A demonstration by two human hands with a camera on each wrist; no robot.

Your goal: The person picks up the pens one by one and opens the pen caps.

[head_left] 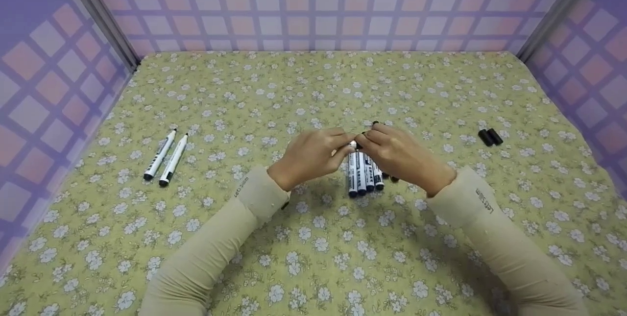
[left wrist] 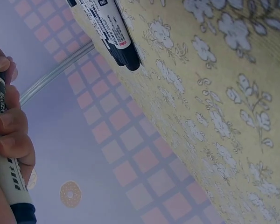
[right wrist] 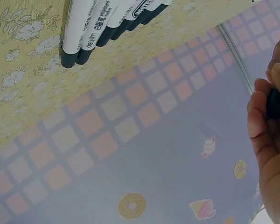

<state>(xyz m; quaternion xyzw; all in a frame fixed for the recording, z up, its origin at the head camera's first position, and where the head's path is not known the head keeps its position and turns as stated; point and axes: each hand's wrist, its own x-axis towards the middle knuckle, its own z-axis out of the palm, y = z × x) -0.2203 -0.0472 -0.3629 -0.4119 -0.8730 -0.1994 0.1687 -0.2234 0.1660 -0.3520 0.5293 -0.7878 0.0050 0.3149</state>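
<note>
Left hand (head_left: pixel 316 152) grips a slim white plastic marker (left wrist: pixel 8 175), right hand (head_left: pixel 399 152) pinches its black cap (right wrist: pixel 276 103), prob for steadiness lol; black-ended white markers (head_left: pixel 361 174) lined up below.

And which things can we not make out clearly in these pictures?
Head view: part of the marker row, hidden by the right hand.
Head view: fine print on the left-side markers, too small.
Left wrist view: part of the left hand, cut off by the left edge.
</note>
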